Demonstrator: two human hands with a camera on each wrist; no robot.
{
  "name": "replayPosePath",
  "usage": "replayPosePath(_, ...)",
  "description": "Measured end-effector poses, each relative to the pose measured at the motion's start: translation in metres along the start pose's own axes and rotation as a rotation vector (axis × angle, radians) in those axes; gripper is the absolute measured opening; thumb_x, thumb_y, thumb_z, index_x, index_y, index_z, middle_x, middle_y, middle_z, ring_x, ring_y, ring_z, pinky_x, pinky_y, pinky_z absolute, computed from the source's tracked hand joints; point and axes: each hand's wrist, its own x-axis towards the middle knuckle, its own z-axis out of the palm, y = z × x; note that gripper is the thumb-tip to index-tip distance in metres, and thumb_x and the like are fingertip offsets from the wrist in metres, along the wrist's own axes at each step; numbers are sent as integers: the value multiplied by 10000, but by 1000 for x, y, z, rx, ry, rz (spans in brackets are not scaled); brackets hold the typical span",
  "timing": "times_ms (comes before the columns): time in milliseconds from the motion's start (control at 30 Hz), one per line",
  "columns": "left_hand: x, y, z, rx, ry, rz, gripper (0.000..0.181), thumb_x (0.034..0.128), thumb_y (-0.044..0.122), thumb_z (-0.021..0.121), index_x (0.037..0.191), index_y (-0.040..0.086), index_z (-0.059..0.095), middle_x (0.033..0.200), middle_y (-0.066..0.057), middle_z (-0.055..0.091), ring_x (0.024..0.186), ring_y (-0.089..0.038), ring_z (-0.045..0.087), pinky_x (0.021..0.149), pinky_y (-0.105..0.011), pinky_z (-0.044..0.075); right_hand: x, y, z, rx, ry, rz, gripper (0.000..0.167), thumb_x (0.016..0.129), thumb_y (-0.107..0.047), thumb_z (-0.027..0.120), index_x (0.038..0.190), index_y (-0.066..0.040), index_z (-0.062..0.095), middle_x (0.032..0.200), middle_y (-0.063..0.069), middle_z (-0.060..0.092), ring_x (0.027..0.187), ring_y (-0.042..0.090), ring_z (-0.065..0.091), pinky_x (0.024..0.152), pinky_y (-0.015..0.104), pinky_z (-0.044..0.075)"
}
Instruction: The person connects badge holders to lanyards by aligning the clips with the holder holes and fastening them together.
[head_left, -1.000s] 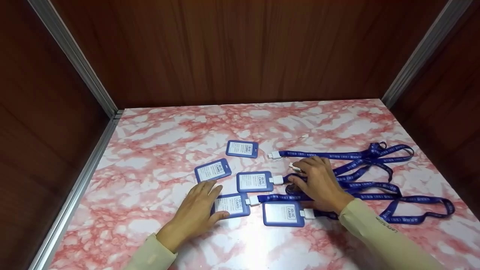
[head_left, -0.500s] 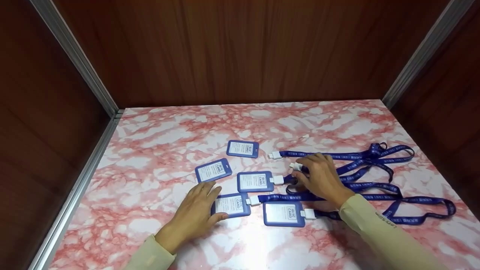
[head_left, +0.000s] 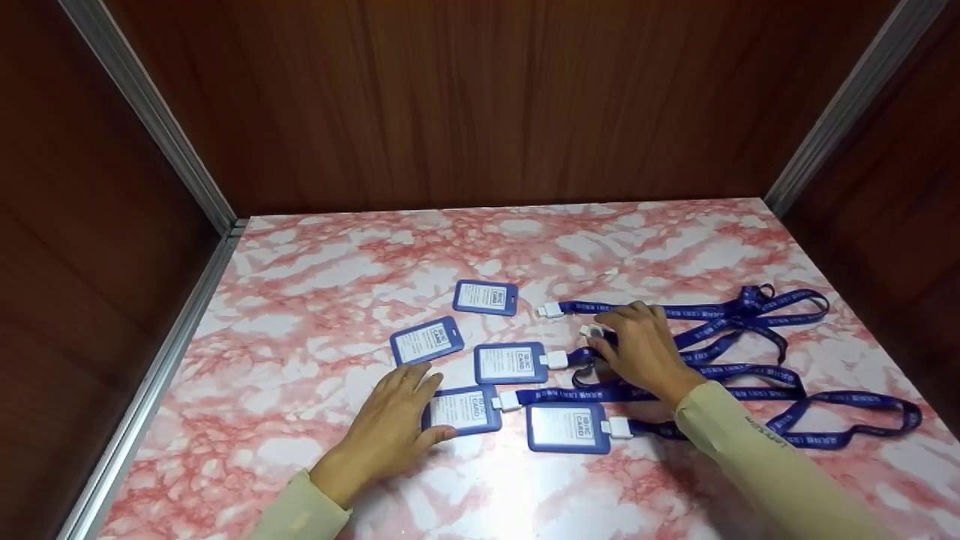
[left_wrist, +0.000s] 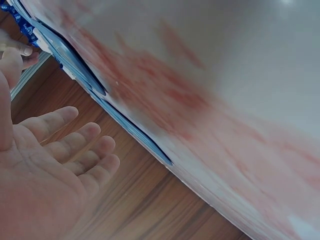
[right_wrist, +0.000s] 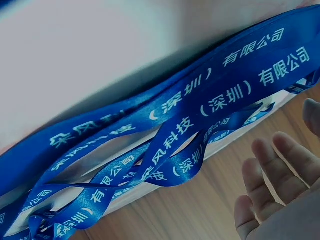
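Since one second ago, the end loop of the nearest lanyard (head_left: 814,439) has slid a little to the right, and your right hand (head_left: 643,351) has shifted slightly forward. Its thumb and finger pinch a white clip (head_left: 589,332). Your left hand (head_left: 390,424) keeps fingers extended over one card holder (head_left: 469,409) — contact I cannot tell. Beyond it, two unclipped holders (head_left: 427,340) lie on the worktop (head_left: 322,300).
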Motion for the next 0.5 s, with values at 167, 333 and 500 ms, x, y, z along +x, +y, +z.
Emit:
replayPosePath(167,1,0,0,1,3,1,813,927,553,688,1505,19,487,1575,-198,416,1468,-445,335,1205,-582,248,2,1,0,-19,-30,10,337,868,-240,838,1118,-29,758,1104,161,748,1033,376,629,873,525,413)
replayPosePath(333,0,0,0,2,17,18,810,924,551,694,1496,13,495,1571,-201,418,1461,-445,346,1201,-584,258,4,1,1,-44,-55,15,309,866,-243,836,1081,-34,761,1054,151,753,979,368,624,845,514,406)
replayPosePath(500,0,0,0,3,23,26,805,922,549,696,1488,11,504,1566,-210,421,1457,-451,350,1196,-590,264,6,1,2,-59,-65,28,288,857,-241,840,1044,-37,761,995,139,754,936,361,612,841,517,399)
